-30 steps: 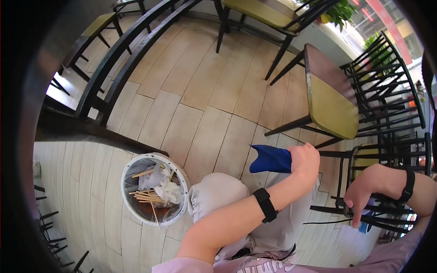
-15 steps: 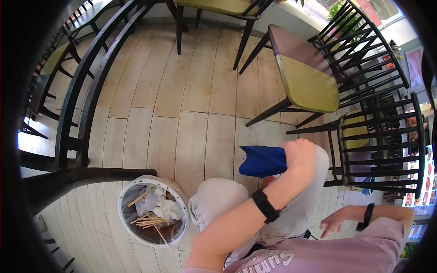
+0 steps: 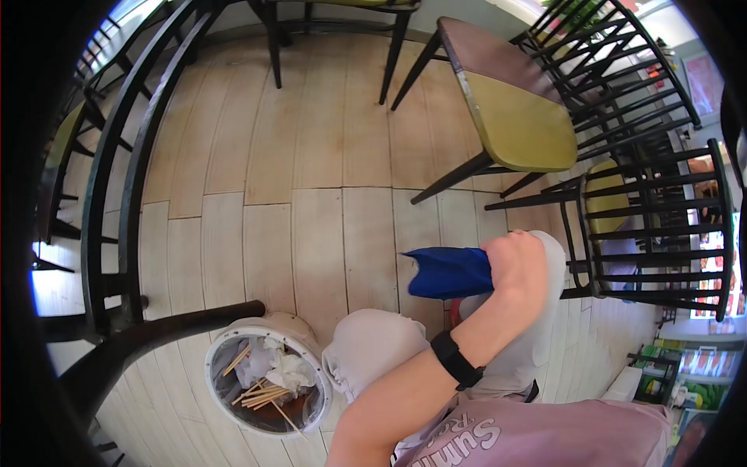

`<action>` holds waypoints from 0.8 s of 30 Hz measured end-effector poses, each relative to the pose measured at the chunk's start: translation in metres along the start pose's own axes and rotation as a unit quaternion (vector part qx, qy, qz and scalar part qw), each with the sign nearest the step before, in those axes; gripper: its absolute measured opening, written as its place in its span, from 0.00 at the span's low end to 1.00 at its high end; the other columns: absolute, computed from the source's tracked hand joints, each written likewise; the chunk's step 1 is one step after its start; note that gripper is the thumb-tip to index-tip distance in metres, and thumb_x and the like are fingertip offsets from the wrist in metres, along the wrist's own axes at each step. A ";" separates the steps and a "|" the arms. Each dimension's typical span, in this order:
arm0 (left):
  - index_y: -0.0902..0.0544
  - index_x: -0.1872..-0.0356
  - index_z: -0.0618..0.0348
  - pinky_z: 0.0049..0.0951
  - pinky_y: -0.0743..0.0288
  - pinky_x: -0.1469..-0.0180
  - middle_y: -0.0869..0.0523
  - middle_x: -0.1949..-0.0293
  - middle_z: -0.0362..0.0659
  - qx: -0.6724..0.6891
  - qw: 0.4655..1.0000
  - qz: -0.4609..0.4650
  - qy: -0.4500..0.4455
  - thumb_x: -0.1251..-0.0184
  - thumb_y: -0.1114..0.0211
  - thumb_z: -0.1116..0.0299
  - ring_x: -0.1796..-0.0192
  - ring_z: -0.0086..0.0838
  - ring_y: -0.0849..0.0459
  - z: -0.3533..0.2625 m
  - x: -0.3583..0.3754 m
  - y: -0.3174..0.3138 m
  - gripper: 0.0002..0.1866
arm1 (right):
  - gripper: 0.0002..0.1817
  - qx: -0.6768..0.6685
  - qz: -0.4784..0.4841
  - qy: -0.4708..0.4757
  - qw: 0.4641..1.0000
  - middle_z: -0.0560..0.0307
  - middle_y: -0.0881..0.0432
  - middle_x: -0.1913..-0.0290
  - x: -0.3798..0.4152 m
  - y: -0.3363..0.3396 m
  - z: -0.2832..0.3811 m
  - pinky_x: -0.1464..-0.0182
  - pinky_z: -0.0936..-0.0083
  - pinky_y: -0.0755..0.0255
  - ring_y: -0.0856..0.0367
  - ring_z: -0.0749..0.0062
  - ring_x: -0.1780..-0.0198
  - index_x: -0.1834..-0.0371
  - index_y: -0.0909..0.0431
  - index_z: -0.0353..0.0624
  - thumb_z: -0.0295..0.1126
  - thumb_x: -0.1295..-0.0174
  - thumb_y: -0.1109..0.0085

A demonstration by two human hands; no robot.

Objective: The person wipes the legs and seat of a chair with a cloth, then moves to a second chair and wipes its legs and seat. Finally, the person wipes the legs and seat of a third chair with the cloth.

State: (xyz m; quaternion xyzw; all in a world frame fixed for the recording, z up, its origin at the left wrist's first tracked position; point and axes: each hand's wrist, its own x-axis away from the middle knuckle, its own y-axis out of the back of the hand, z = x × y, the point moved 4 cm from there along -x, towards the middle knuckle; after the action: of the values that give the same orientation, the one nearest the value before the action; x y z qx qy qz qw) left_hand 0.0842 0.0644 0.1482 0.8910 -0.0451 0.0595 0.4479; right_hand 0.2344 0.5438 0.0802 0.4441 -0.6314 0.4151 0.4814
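Observation:
My left hand [image 3: 513,253] rests on my right-hand-side knee, its fingers wrapped round one end of a blue cloth item [image 3: 447,272]. The item's free end points left over the floor, its edge notched. A black band [image 3: 457,359] circles my left forearm. Both knees, in light trousers [image 3: 373,350], are bent, and something red shows under the blue item. Left of my knees stands a white bin [image 3: 214,389] with a clear liner, holding crumpled tissues [image 3: 289,372] and several wooden sticks [image 3: 264,395]. My right hand is out of view.
A yellow and brown chair seat [image 3: 521,117] stands ahead on the right, with dark spindle backs [image 3: 661,226] beside it. Dark rails [image 3: 117,156] run along the left, and a dark curved leg [image 3: 179,327] reaches to the bin. Pale plank tiles [image 3: 311,233] cover the floor.
My right hand, visible at the lower right before, has left the view. The view has shifted slightly. My left hand still grips the blue item at the knee.

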 end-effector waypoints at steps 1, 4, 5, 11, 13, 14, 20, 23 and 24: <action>0.09 0.68 0.49 0.32 0.19 0.65 0.08 0.67 0.39 0.003 1.000 0.000 -0.008 0.42 0.29 0.73 0.60 0.33 0.07 -0.001 -0.002 0.001 0.04 | 0.41 -0.109 0.082 0.022 0.990 0.52 0.20 0.57 0.016 -0.007 -0.002 0.63 0.76 0.28 0.25 0.70 0.60 0.41 0.23 0.36 0.66 0.38 0.33; 0.09 0.68 0.50 0.32 0.18 0.64 0.08 0.68 0.40 0.006 1.000 0.021 -0.005 0.43 0.29 0.74 0.60 0.33 0.06 -0.001 -0.007 -0.003 0.05 | 0.38 -0.312 0.296 0.070 0.900 0.55 0.19 0.63 0.065 -0.009 0.003 0.67 0.78 0.31 0.26 0.74 0.66 0.44 0.21 0.36 0.65 0.36 0.35; 0.09 0.68 0.50 0.33 0.17 0.63 0.08 0.67 0.41 0.009 1.000 -0.009 0.002 0.43 0.30 0.74 0.60 0.34 0.06 -0.001 -0.007 -0.003 0.05 | 0.37 -0.331 0.341 0.080 0.876 0.56 0.19 0.65 0.083 -0.002 0.011 0.69 0.79 0.32 0.26 0.75 0.68 0.45 0.20 0.36 0.65 0.35 0.35; 0.08 0.66 0.50 0.34 0.16 0.59 0.07 0.63 0.44 0.010 0.999 0.029 -0.018 0.41 0.32 0.73 0.56 0.37 0.06 -0.001 -0.009 0.002 0.07 | 0.29 -0.053 0.245 -0.064 0.966 0.67 0.23 0.82 0.200 0.062 0.137 0.79 0.85 0.45 0.40 0.87 0.83 0.55 0.13 0.40 0.60 0.28 0.41; 0.07 0.65 0.49 0.34 0.16 0.57 0.06 0.62 0.44 0.000 0.999 0.047 -0.010 0.40 0.32 0.72 0.54 0.37 0.06 -0.001 -0.009 -0.003 0.07 | 0.26 0.058 0.213 -0.164 0.961 0.67 0.18 0.77 0.223 0.083 0.133 0.79 0.85 0.48 0.41 0.89 0.83 0.52 0.11 0.43 0.57 0.25 0.43; 0.07 0.64 0.48 0.35 0.16 0.55 0.06 0.60 0.44 -0.014 0.998 0.053 -0.013 0.39 0.33 0.70 0.53 0.37 0.07 -0.001 -0.009 -0.003 0.08 | 0.25 0.092 0.202 -0.218 0.950 0.66 0.16 0.76 0.237 0.094 0.133 0.76 0.85 0.43 0.36 0.87 0.81 0.52 0.10 0.45 0.57 0.25 0.44; 0.07 0.58 0.53 0.38 0.17 0.47 0.07 0.55 0.48 -0.041 0.988 0.138 -0.052 0.38 0.36 0.69 0.48 0.42 0.08 0.001 -0.017 -0.016 0.12 | 0.23 0.268 -0.205 -0.295 0.894 0.63 0.09 0.72 0.377 0.105 0.208 0.55 0.76 0.23 0.17 0.79 0.73 0.60 0.07 0.46 0.53 0.30 0.41; 0.07 0.57 0.54 0.37 0.18 0.47 0.07 0.55 0.48 -0.076 0.980 0.177 -0.054 0.40 0.36 0.69 0.47 0.42 0.09 0.002 -0.017 -0.009 0.13 | 0.21 0.280 -0.307 -0.239 0.878 0.61 0.09 0.71 0.448 0.080 0.286 0.60 0.75 0.22 0.13 0.78 0.67 0.65 0.07 0.45 0.50 0.30 0.41; 0.08 0.57 0.55 0.37 0.18 0.46 0.07 0.55 0.48 -0.078 0.980 0.177 -0.048 0.41 0.35 0.70 0.46 0.42 0.09 0.001 -0.018 -0.009 0.13 | 0.21 0.281 -0.313 -0.191 0.887 0.58 0.09 0.70 0.471 0.074 0.311 0.61 0.74 0.22 0.13 0.77 0.67 0.65 0.07 0.44 0.50 0.30 0.39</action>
State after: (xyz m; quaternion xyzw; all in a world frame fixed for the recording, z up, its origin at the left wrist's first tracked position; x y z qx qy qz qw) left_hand 0.0679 0.0689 0.1381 0.8328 -0.2283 0.0919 0.4958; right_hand 0.0221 0.1916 0.4736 0.8063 -0.3962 0.3095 0.3115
